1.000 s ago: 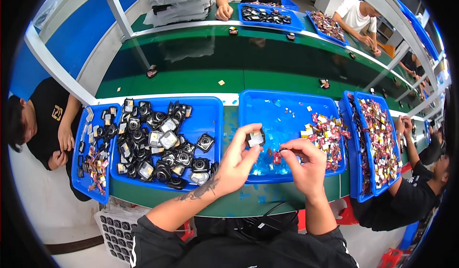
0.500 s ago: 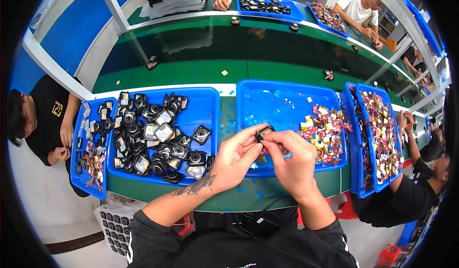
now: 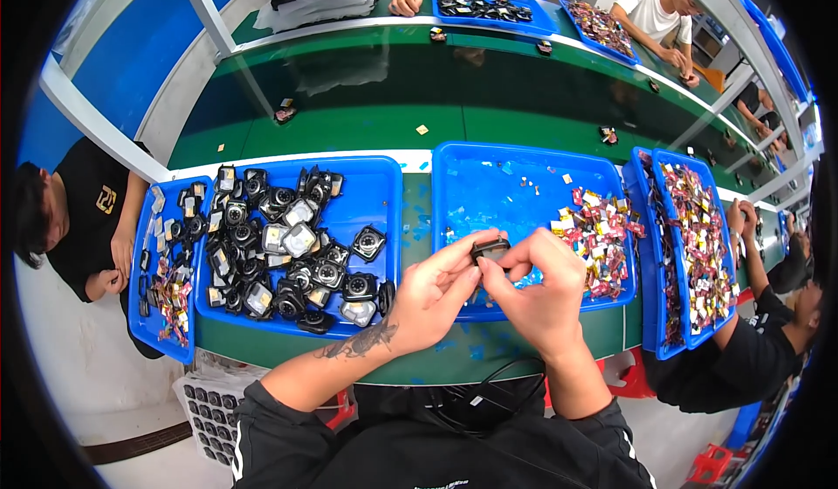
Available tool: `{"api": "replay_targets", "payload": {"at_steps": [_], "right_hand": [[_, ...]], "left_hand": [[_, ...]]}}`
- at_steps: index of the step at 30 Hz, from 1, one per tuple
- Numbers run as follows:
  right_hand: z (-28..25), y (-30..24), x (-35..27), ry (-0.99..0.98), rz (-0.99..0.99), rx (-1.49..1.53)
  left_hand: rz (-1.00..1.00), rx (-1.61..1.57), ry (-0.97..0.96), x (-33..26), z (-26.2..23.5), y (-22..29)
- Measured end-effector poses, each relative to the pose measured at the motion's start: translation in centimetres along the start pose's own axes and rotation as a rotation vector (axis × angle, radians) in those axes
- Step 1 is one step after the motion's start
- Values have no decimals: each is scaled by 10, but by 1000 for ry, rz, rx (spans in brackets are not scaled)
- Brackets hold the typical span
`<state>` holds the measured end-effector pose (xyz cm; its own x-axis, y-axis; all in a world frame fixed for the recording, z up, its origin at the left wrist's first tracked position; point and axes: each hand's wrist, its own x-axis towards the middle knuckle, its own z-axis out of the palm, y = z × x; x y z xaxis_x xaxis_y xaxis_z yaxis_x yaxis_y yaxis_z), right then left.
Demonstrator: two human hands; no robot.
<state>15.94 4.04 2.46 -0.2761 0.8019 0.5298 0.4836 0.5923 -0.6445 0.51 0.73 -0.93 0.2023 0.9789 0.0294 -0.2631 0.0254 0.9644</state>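
Green assembly bench (image 3: 349, 123) with blue trays — left hand (image 3: 432, 295) and right hand (image 3: 539, 290) both pinch one small black part (image 3: 490, 248) over the middle tray (image 3: 524, 184). Left tray (image 3: 367, 184) holds black camera-like modules (image 3: 288, 253); colourful small pieces (image 3: 598, 227) lie just right of the hands.

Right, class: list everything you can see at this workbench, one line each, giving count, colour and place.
small black part: one, black, pinched between both hands over the middle tray
middle tray: one, blue, centre, mostly bare
colourful small pieces: many, mixed colours, right end of middle tray
left tray: one, blue, left of centre
black housings: many, black and silver, piled in left tray
conveyor belt: one, green, behind the trays
neighbouring workers: several, around the bench
left hand: one, gripping the part
right hand: one, gripping the part
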Motion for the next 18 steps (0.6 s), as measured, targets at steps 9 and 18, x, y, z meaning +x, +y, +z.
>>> {"api": "replay_targets", "payload": {"at_steps": [9,18], "right_hand": [[-11,1,-9,23,513,595],[-8,5,-19,-55,543,707]], "left_hand": [[113,-206,154,4,4,0],[309,401,91,1,-7,10]]}}
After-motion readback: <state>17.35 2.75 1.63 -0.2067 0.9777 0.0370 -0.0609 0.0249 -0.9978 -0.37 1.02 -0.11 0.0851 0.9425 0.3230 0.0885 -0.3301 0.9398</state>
